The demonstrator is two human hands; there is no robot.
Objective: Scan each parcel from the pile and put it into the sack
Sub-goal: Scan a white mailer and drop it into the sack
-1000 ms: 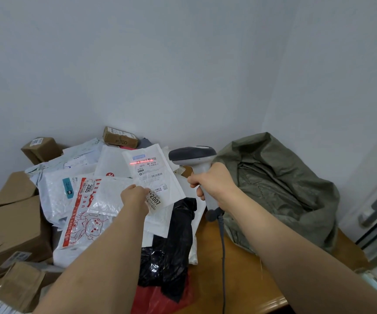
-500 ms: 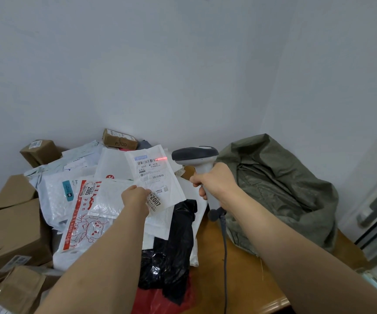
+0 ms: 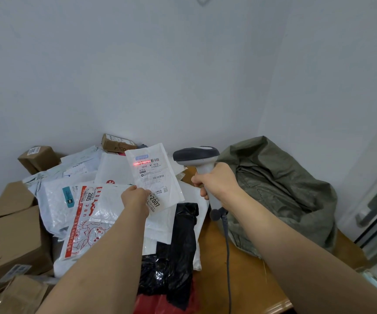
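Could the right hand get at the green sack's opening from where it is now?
Probably yes for reach: the green sack sits just beyond the right hand with nothing between them. But its fingers are wrapped round the barcode scanner, so the hand is occupied.

Mailer (image 3: 158, 175): thin white plastic film, slightly crinkled, paper label stuck on. Scanner (image 3: 197, 158): smooth moulded plastic, dark matt head, pale grey grip. Sack (image 3: 280, 196): olive woven cloth, matt, heavily creased. Tabletop (image 3: 248, 275): wood, orange-brown, low sheen. Boxes (image 3: 8, 241): brown corrugated cardboard, matt. Black bag (image 3: 178, 257): glossy crumpled plastic. Bubble mailers (image 3: 56, 202): white, pebbled, faintly shiny. Wall (image 3: 137, 64): smooth matt paint.
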